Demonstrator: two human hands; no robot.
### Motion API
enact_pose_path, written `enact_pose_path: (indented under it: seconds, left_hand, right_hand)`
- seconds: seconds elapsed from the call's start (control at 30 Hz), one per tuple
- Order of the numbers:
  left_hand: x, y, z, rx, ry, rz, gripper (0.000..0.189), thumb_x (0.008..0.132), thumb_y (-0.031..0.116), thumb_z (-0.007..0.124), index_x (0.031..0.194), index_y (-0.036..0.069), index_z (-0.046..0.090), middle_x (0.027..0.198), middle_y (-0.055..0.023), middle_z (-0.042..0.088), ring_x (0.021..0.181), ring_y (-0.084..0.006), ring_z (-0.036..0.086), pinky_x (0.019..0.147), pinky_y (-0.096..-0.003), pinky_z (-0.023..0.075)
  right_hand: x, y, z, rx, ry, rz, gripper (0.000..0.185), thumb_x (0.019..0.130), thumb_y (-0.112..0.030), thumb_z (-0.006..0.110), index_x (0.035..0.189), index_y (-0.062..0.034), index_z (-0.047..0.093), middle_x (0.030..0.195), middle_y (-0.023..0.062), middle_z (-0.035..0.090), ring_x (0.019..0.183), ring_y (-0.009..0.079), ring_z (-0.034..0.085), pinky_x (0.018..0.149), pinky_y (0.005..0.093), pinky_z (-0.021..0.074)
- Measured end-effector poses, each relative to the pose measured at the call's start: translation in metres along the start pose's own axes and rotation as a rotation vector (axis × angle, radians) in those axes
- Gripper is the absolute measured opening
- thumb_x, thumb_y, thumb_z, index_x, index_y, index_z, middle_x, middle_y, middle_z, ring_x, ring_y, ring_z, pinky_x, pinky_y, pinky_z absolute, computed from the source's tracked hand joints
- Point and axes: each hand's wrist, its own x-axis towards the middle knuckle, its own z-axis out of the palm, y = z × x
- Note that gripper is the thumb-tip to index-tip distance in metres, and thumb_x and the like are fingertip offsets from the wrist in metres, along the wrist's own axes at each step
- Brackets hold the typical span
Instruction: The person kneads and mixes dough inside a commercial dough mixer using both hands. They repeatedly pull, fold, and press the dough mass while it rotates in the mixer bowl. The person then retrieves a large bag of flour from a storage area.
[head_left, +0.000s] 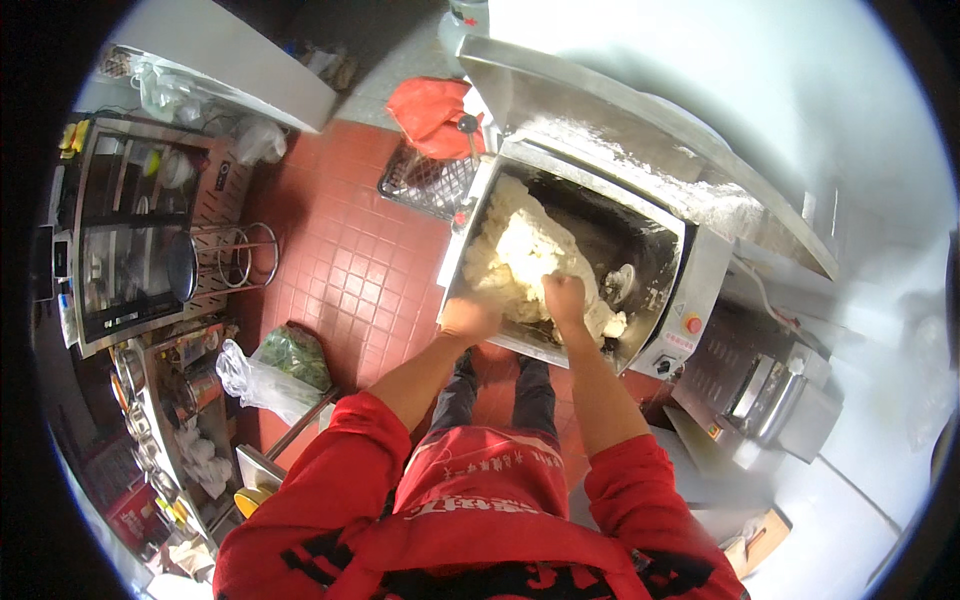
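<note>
A large mass of pale dough (525, 240) lies along the left and near side of the metal tub of a dough mixer (686, 262), whose floury lid (637, 112) stands raised behind it. My right hand (564, 296) is closed at the dough's near part; its fingers are curled and seem to grip some of the dough. My left hand (472, 313), blurred, is at the tub's near left corner, against the edge of the dough; its fingers cannot be made out. A round metal mixer part (619, 282) with dough stuck on it shows at the right inside the tub.
A black plastic crate (420, 184) with a red bag (431, 112) stands beyond the mixer's left side. A round stool (184, 266), a glass-door cabinet (139, 232) and a bag of greens (292, 360) are at left. Another metal machine (757, 397) stands at right.
</note>
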Motion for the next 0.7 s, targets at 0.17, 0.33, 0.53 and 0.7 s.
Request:
enact_pose_path:
  seconds: [0.17,0.33,0.53,0.7]
  left_hand:
    - [0.014,0.007,-0.007,-0.039,0.107,0.018,0.016,0.071,0.019,0.062,0.065,0.008,0.053,0.062,-0.0119,0.058,0.059,-0.037,0.06,0.053,-0.045,0.048]
    - [0.039,0.027,-0.019,0.081,-0.312,-0.197,0.019,0.068,0.021,0.06,0.079,0.015,0.074,0.08,-0.014,0.071,0.079,-0.0341,0.068,0.072,-0.0456,0.0551]
    - [0.065,0.052,-0.029,0.078,-0.728,-0.327,0.025,0.075,0.015,0.06,0.095,0.011,0.075,0.102,-0.0181,0.071,0.097,-0.0343,0.069,0.082,-0.0442,0.0558]
    - [0.091,0.066,0.005,0.087,-0.873,-0.44,0.027,0.077,0.017,0.065,0.099,0.004,0.073,0.1,-0.0201,0.072,0.096,-0.0366,0.07,0.08,-0.0483,0.0562]
  right_hand:
    - [-0.004,0.06,0.015,-0.182,-0.237,-0.079,0.025,0.076,-0.021,0.06,0.07,0.0032,0.065,0.07,0.0213,0.065,0.062,0.036,0.064,0.059,0.0472,0.0467]
    - [0.008,0.074,0.017,-0.552,-0.573,-0.069,0.015,0.073,-0.016,0.065,0.071,-0.0017,0.071,0.079,0.0185,0.07,0.073,0.0335,0.07,0.067,0.0425,0.0547]
    - [0.03,0.081,0.018,-0.477,-0.472,0.267,0.022,0.078,-0.021,0.066,0.084,-0.0028,0.076,0.09,0.0206,0.071,0.087,0.0341,0.07,0.078,0.0429,0.0555]
    - [0.048,0.13,0.042,-0.484,-0.498,0.185,0.035,0.087,-0.03,0.058,0.095,0.0002,0.074,0.101,0.0258,0.07,0.096,0.0422,0.066,0.083,0.0489,0.052]
